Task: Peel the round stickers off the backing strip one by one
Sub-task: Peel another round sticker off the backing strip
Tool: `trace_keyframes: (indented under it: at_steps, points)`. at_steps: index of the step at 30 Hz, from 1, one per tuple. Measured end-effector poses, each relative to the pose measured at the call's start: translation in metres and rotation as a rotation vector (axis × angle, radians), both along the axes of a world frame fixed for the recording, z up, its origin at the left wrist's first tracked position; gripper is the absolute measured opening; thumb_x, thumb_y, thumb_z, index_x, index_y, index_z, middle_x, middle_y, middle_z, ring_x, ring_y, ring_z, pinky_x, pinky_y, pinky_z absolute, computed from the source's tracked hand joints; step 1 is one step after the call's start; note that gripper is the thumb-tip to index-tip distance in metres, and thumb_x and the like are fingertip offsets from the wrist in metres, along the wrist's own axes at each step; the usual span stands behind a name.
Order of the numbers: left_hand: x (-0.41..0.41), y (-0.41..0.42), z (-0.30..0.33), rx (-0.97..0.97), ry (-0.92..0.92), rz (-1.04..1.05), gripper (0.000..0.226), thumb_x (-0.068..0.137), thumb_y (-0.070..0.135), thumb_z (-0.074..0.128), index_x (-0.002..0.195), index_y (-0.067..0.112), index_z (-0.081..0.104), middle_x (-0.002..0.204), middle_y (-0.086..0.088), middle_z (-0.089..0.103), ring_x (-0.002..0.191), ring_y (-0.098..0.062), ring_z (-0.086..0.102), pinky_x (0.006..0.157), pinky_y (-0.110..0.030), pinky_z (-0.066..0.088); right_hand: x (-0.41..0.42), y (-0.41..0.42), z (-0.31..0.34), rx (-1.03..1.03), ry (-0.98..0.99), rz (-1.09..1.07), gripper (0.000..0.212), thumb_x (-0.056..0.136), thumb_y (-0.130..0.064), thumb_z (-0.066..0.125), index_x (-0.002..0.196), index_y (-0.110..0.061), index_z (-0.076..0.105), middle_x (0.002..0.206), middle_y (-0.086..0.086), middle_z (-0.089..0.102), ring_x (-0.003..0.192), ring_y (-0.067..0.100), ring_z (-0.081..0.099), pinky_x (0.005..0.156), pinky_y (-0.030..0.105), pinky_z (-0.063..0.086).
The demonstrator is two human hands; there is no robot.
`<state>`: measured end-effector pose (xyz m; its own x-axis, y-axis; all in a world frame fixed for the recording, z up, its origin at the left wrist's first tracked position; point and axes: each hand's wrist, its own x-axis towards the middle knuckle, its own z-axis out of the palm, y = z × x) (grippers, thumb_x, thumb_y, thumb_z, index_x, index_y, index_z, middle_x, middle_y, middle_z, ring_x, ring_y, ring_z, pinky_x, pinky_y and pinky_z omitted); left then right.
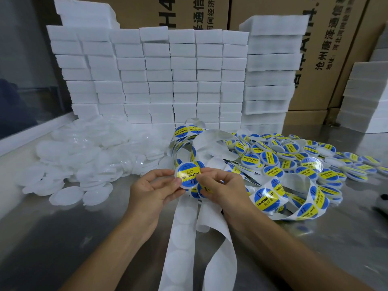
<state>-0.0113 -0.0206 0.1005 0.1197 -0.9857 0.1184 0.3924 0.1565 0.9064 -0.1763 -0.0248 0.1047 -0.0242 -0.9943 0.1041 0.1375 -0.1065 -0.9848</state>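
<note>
Sticker (188,174), round, blue-yellow, held above table (63,238): pinched at its edges by left hand (153,189) and right hand (220,185). Strip (182,232) trails below. Advice: peel slowly, low angle, keeping adhesive off fingertips.

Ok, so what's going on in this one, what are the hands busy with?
A person is working through a strip of round blue-and-yellow stickers. Both hands, left and right, pinch one sticker between the fingertips above a steel table. Emptied white backing strip trails down toward the camera. Plain white lids are heaped on the left; labelled lids are piled on the right, in front of stacked white foam blocks.
</note>
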Motion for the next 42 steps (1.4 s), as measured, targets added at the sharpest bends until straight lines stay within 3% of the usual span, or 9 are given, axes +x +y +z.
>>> trace_keyframes:
  at_steps: [6, 11, 17, 21, 24, 27, 31, 36, 42]
  points:
    - [0.001, 0.002, 0.001, -0.02, -0.016, 0.01, 0.032, 0.063, 0.004, 0.077, 0.092, 0.001, 0.065, 0.085, -0.021, 0.074, 0.076, -0.029, 0.074, 0.063, -0.027, 0.059, 0.0, -0.001, -0.002, -0.014, 0.038, -0.001, 0.008, 0.083, -0.011, 0.075, 0.076, -0.009, 0.079, 0.093, -0.012, 0.075, 0.081, 0.005, 0.07, 0.084, 0.037, 0.058]
    - [-0.002, 0.004, 0.0, -0.066, -0.102, 0.052, 0.017, 0.076, -0.005, 0.074, 0.088, 0.005, 0.067, 0.084, -0.018, 0.075, 0.075, -0.028, 0.074, 0.064, -0.025, 0.058, -0.001, -0.002, -0.004, 0.018, 0.113, -0.022, 0.01, 0.081, -0.022, 0.078, 0.073, -0.018, 0.08, 0.081, 0.006, 0.076, 0.077, 0.015, 0.067, 0.079, 0.037, 0.059]
    - [-0.005, 0.005, 0.001, -0.152, -0.218, 0.103, 0.022, 0.072, -0.008, 0.076, 0.083, 0.008, 0.068, 0.073, -0.009, 0.074, 0.069, -0.021, 0.072, 0.062, -0.022, 0.057, -0.003, -0.001, -0.004, -0.066, 0.109, -0.06, 0.011, 0.079, -0.022, 0.081, 0.07, -0.017, 0.079, 0.07, 0.001, 0.075, 0.062, 0.005, 0.067, 0.059, 0.015, 0.051]
    - [-0.005, 0.006, 0.002, -0.127, -0.147, 0.063, 0.022, 0.07, -0.007, 0.077, 0.08, 0.012, 0.07, 0.077, -0.013, 0.074, 0.071, -0.025, 0.073, 0.063, -0.024, 0.058, 0.0, -0.001, -0.005, -0.129, 0.115, -0.118, 0.007, 0.078, -0.022, 0.082, 0.078, -0.019, 0.076, 0.074, 0.0, 0.076, 0.071, 0.015, 0.073, 0.064, 0.021, 0.057]
    - [-0.004, 0.007, 0.004, -0.103, -0.058, 0.005, 0.021, 0.065, 0.002, 0.078, 0.079, 0.016, 0.072, 0.081, -0.017, 0.074, 0.072, -0.028, 0.073, 0.064, -0.026, 0.058, 0.001, 0.0, -0.006, -0.155, 0.036, -0.129, 0.039, 0.076, -0.021, 0.084, 0.104, -0.022, 0.058, 0.076, 0.001, 0.076, 0.068, 0.015, 0.073, 0.061, 0.02, 0.056]
    - [-0.007, 0.007, 0.005, -0.084, 0.0, -0.058, 0.039, 0.058, 0.009, 0.078, 0.097, 0.011, 0.07, 0.081, -0.016, 0.074, 0.077, -0.028, 0.074, 0.068, -0.026, 0.058, 0.003, 0.001, -0.006, -0.285, 0.161, -0.107, 0.043, 0.077, -0.025, 0.083, 0.115, -0.028, 0.062, 0.084, -0.001, 0.074, 0.07, 0.013, 0.071, 0.065, 0.028, 0.059]
    - [-0.01, 0.008, 0.007, -0.07, 0.056, -0.134, 0.051, 0.063, 0.011, 0.075, 0.113, 0.006, 0.067, 0.096, -0.021, 0.073, 0.092, -0.029, 0.073, 0.074, -0.028, 0.059, 0.011, 0.005, -0.009, -0.286, 0.231, -0.044, 0.05, 0.066, -0.052, 0.076, 0.11, -0.029, 0.069, 0.096, -0.003, 0.068, 0.072, 0.014, 0.067, 0.071, 0.034, 0.061]
    - [-0.013, 0.011, 0.007, -0.062, 0.029, -0.248, 0.045, 0.069, 0.007, 0.067, 0.114, 0.004, 0.067, 0.101, -0.017, 0.074, 0.09, -0.023, 0.073, 0.071, -0.027, 0.059, 0.006, -0.001, -0.007, -0.246, 0.124, -0.091, 0.008, 0.092, -0.019, 0.067, 0.093, -0.011, 0.07, 0.08, 0.004, 0.076, 0.069, 0.016, 0.072, 0.063, 0.028, 0.06]
    - [-0.014, 0.009, 0.003, -0.077, -0.062, -0.243, 0.047, 0.069, 0.009, 0.067, 0.115, 0.0, 0.067, 0.093, -0.022, 0.071, 0.081, -0.021, 0.072, 0.068, -0.026, 0.058, 0.008, 0.0, -0.011, -0.222, 0.177, -0.125, 0.035, 0.076, -0.04, 0.081, 0.087, -0.009, 0.068, 0.075, 0.012, 0.072, 0.066, 0.018, 0.066, 0.062, 0.033, 0.056]
